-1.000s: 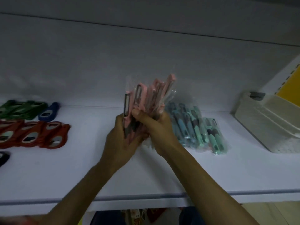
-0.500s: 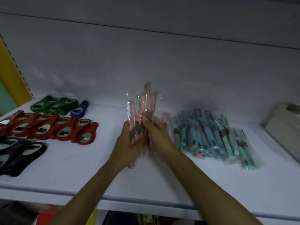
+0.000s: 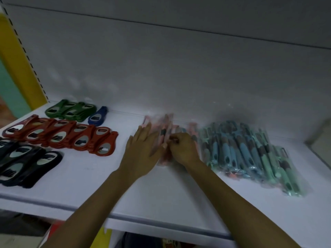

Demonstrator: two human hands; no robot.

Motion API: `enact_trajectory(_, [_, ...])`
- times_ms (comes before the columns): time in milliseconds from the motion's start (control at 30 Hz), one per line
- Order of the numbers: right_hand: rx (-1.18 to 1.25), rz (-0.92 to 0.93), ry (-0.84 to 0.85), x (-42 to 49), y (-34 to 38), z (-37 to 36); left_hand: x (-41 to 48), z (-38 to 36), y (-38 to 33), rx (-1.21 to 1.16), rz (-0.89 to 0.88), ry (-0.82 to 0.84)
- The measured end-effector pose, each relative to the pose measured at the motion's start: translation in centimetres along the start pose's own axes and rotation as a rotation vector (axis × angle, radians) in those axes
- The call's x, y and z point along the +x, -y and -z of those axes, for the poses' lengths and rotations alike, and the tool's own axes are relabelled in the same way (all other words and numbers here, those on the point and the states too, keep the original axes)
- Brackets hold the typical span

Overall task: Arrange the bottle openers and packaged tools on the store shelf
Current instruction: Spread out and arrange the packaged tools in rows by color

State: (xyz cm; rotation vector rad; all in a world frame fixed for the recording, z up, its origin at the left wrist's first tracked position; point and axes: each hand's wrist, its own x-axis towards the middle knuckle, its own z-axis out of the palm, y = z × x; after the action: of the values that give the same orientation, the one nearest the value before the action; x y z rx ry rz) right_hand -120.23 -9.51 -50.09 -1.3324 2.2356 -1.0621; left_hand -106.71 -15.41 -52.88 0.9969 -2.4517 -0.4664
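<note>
White store shelf (image 3: 161, 194) with a plain grey back panel (image 3: 179, 68) is filling most of the frame, and it's all pretty dim.

Dead centre, the right hand (image 3: 183, 148) is curling its fingers in and pinching the plastic wrap of the pink packaged tools (image 3: 166, 122). The left hand (image 3: 143, 149) is lying just beside it with fingers straight and spread, pressing flat on the left side of that same pink bunch. The pink packs are lying on the shelf near the back panel, and they're blurry, so how many are in there is anyone's guess.

Going outward, just right of the right hand, a big heap of blue and green packaged tools (image 3: 250, 153) is sprawling toward the lower right, touching the pink ones at its left edge.

Over on the left, well apart from the hands, the bottle openers are sitting in overlapping rows by colour:
- green bottle openers (image 3: 71, 110) at the back, with a single blue bottle opener (image 3: 97, 116) beside them
- red bottle openers (image 3: 62, 135) in the middle row
- black bottle openers (image 3: 23, 161) nearest the front edge

A yellow upright post (image 3: 16, 59) is running down the upper left of the frame.
</note>
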Motion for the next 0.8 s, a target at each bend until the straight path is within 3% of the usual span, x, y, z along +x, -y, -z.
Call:
enact_trajectory(133, [-0.035,0.002,0.036,0.9,0.7,-0.6,-0.1,-0.2,0.1,0.004,-0.123,-0.104])
enact_trajectory(267, [0.137,-0.090,0.117,2.1,2.1,-1.2,2.0,0.0,-0.3,-0.101,-0.082,-0.198])
enact_trajectory(400, [0.122,-0.036,0.195,1.7,1.9,-0.5,3.2,-0.1,0.6,0.009,-0.103,-0.140])
enact_trajectory(600, [-0.231,0.090,-0.106,0.3,-0.8,2.1,2.6,-0.6,0.3,0.180,-0.174,-0.128])
enact_trajectory(800, [-0.667,0.024,-0.018,-1.0,-2.2,4.9,2.6,-0.3,-1.8,0.217,-0.281,-0.157])
